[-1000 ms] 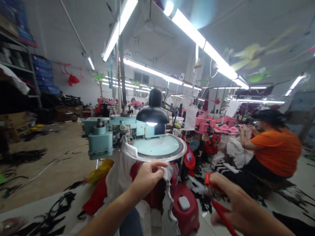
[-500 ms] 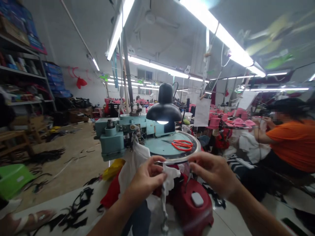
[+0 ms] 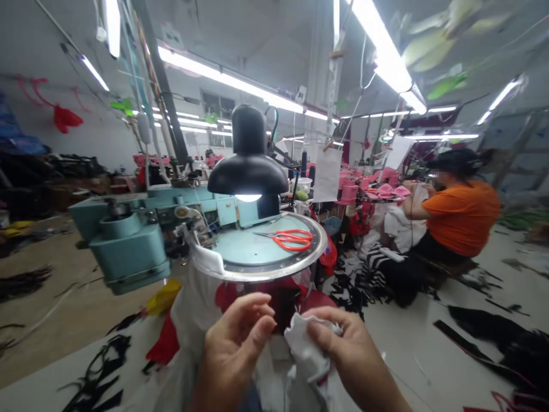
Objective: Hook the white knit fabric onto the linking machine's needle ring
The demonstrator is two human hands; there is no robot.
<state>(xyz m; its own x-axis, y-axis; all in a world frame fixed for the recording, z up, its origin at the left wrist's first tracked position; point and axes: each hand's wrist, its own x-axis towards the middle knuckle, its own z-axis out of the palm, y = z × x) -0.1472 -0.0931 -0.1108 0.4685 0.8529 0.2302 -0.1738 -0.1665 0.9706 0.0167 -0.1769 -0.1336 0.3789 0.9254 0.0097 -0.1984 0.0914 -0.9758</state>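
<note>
A crumpled piece of white fabric (image 3: 306, 346) hangs from my right hand (image 3: 354, 355), pinched between thumb and fingers. To its left, my left hand (image 3: 238, 343) has its thumb and fingers curved and apart, with nothing between them. Both hands are below the front edge of a round machine plate (image 3: 235, 252). Scissors with orange handles (image 3: 291, 239) lie on that plate. A strip of white cloth (image 3: 206, 258) sits along the plate's left rim, at the teal machine (image 3: 128, 246), and more white cloth hangs beneath.
A black lamp (image 3: 249, 171) stands over the plate. Behind on the right, a person in an orange top (image 3: 463, 217) sits at another machine. Black scraps (image 3: 100, 366) lie at the lower left; striped cloth (image 3: 381, 260) is piled on the right.
The view has shifted right and nearer to the machine. My left hand has let go of the white fabric, which is now in my right hand. Both hands are closer together.
</note>
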